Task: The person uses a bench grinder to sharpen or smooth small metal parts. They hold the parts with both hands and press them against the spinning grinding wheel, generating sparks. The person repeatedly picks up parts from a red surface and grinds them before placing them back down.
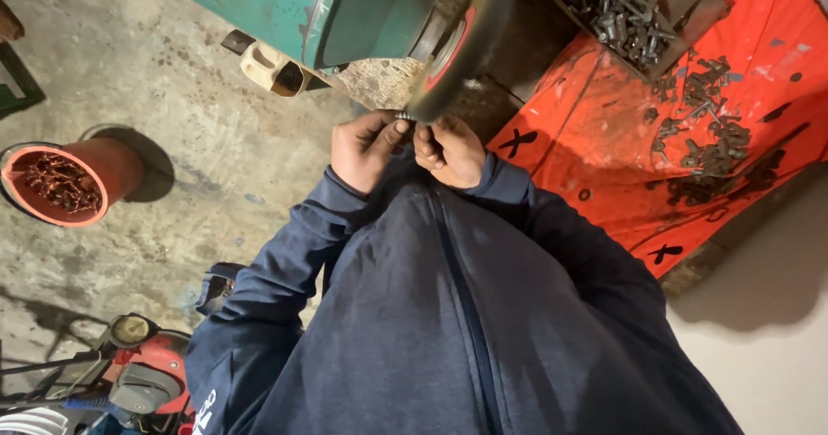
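My left hand (366,146) and my right hand (450,152) are close together, both pinching a small threaded metal bolt (404,117). The bolt is pressed against the lower edge of a round wire brush wheel (457,51) with a red centre. The wheel is mounted on a green bench grinder (285,8). My dark blue sleeves and jacket fill the lower middle of the view and hide the floor below my hands.
A red sheet (604,159) on the right carries a scattered pile of dark bolts (707,133). A crate with more bolts (612,8) stands above it. A red bucket (60,181) with rusty parts sits on the concrete floor at left. A red machine (142,375) is bottom left.
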